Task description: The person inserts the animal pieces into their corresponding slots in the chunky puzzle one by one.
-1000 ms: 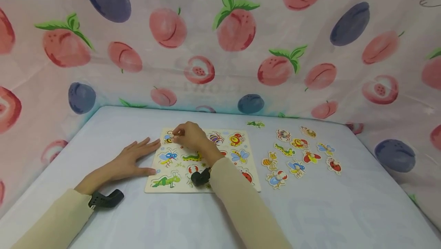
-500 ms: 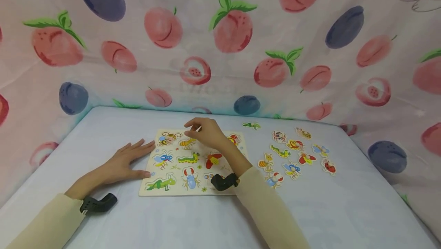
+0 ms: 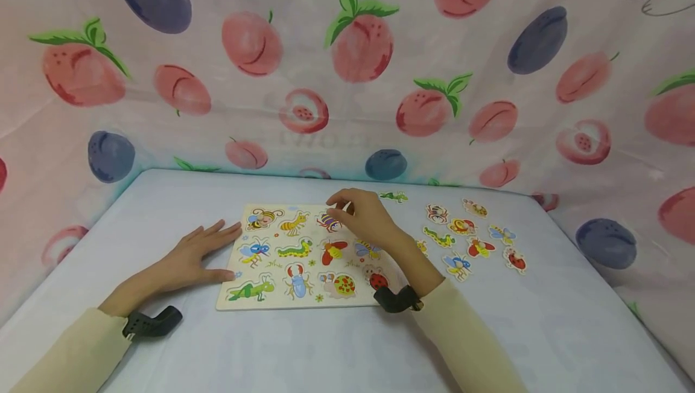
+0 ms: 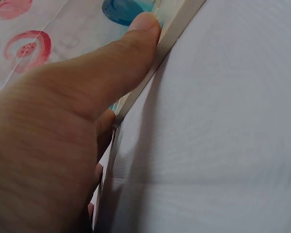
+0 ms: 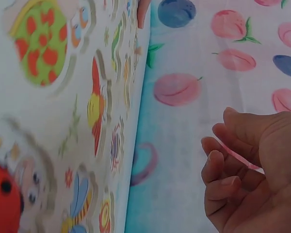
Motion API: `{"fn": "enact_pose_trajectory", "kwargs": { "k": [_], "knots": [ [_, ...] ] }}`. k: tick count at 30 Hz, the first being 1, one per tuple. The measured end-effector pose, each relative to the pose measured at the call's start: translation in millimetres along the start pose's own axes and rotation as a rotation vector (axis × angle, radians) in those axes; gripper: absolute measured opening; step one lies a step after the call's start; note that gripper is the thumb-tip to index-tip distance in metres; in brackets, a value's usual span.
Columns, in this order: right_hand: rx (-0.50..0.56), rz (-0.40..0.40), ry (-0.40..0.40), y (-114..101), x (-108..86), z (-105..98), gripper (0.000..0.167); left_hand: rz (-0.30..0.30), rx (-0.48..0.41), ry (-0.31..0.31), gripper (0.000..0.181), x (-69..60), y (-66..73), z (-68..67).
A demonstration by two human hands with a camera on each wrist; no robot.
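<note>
A pale wooden puzzle board (image 3: 278,302) with insect pictures lies in the middle of the table. My left hand (image 3: 190,260) rests flat at its left side, fingers spread; in the left wrist view the thumb (image 4: 131,46) touches the board's edge. Over the upper right of the board hovers my right hand (image 3: 369,218), near the spider picture (image 3: 328,221). Its fingers are loosely bent with nothing between them, as the right wrist view shows (image 5: 252,165). A bee (image 3: 262,219) is at the board's top left corner. The right hand and forearm cover part of the board's right side.
Right of the board lie several loose insect pieces, among them a grasshopper (image 3: 393,197), a caterpillar (image 3: 438,236), a mosquito (image 3: 458,266) and a ladybug (image 3: 514,259). The right forearm hides some of them. A fruit-print cloth (image 3: 326,157) hangs behind the table.
My right hand has left the bee at the board's top left and moved right across the board, its fingers apart. The left hand keeps its place; the head view has shifted slightly.
</note>
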State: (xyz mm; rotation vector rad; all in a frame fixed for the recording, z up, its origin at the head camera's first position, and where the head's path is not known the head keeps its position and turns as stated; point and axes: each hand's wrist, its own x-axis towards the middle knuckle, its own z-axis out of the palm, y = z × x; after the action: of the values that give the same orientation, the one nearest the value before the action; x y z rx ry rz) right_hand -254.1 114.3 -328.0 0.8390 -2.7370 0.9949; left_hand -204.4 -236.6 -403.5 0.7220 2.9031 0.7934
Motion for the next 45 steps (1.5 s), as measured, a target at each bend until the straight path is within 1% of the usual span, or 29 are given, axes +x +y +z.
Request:
{"fn": "enact_pose_trajectory", "kwargs": {
  "k": [3, 7, 12, 15, 18, 22, 25, 29, 34, 40, 43, 45],
  "knots": [
    [-0.016, -0.009, 0.004, 5, -8.4, -10, 0.018, -0.005, 0.001, 0.001, 0.093, -0.5, -1.2, 0.7],
    [-0.029, -0.012, 0.004, 17, -19.2, -22, 0.018, -0.007, 0.003, 0.006, 0.093, -1.1, -1.2, 1.1],
    [-0.083, -0.014, 0.027, 32, -32.8, -38, 0.018, 0.006, 0.002, 0.019, 0.092, -2.5, 1.1, 0.1],
    [-0.109, -0.011, 0.030, 41, -43.3, -45, 0.017, 0.008, -0.004, 0.010, 0.092, -2.1, 1.5, -0.2],
    [-0.134, 0.009, 0.024, 53, -54.0, -50, 0.017, 0.012, -0.012, 0.003, 0.090, -1.7, 1.2, -0.1],
    [-0.149, 0.058, 0.009, 69, -67.5, -55, 0.019, 0.006, -0.011, -0.001, 0.091, -1.8, 0.2, 1.1],
    [-0.143, 0.078, 0.002, 79, -76.2, -61, 0.020, -0.005, -0.003, -0.005, 0.092, -1.8, 0.3, 1.3],
    [-0.132, 0.089, -0.001, 89, -85.4, -69, 0.019, 0.000, 0.000, 0.000, 0.092, -1.6, 0.7, -0.5],
    [-0.112, 0.131, -0.023, 102, -95.1, -71, 0.021, 0.014, 0.001, -0.002, 0.091, -0.4, 0.4, -1.6],
    [-0.023, 0.190, -0.055, 114, -99.1, -71, 0.026, -0.009, 0.003, -0.007, 0.092, -1.6, 0.0, -1.8],
    [0.002, 0.230, -0.085, 118, -100.6, -73, 0.029, -0.007, -0.001, -0.011, 0.092, -1.5, 0.5, -2.4],
    [0.005, 0.242, -0.109, 121, -102.0, -73, 0.029, 0.000, -0.002, -0.010, 0.092, -1.0, 0.6, -2.8]
  ]
}}
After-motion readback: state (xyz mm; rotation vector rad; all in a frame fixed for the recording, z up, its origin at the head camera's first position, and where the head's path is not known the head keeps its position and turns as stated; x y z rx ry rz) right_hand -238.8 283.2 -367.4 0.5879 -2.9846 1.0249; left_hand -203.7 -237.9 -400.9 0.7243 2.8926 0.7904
